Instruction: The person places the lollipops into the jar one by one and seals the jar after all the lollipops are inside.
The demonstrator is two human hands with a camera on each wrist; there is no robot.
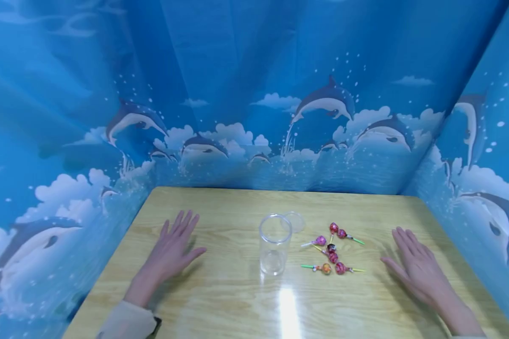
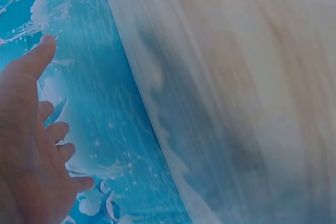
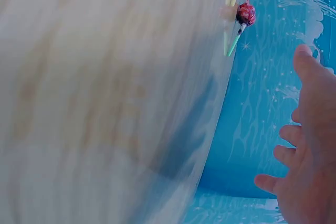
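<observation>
In the head view my left hand (image 1: 171, 252) is spread with straight fingers over the left side of the table, holding nothing. My right hand (image 1: 417, 268) lies likewise on the right side, fingers extended and nothing in them. Between the two stands a clear plastic jar (image 1: 273, 249), upright and without a lid on it. A round transparent lid (image 1: 295, 221) lies just behind it. Several wrapped lollipops (image 1: 332, 257) are scattered to the jar's right, nearer my right hand. One dark red lollipop (image 3: 245, 14) also shows at the top of the right wrist view.
The wooden table (image 1: 220, 301) carries a bright glare streak near its front. Blue curtains (image 1: 246, 94) printed with dolphins enclose its back and sides. A dark band (image 1: 156, 326) shows at my left sleeve (image 1: 127, 322).
</observation>
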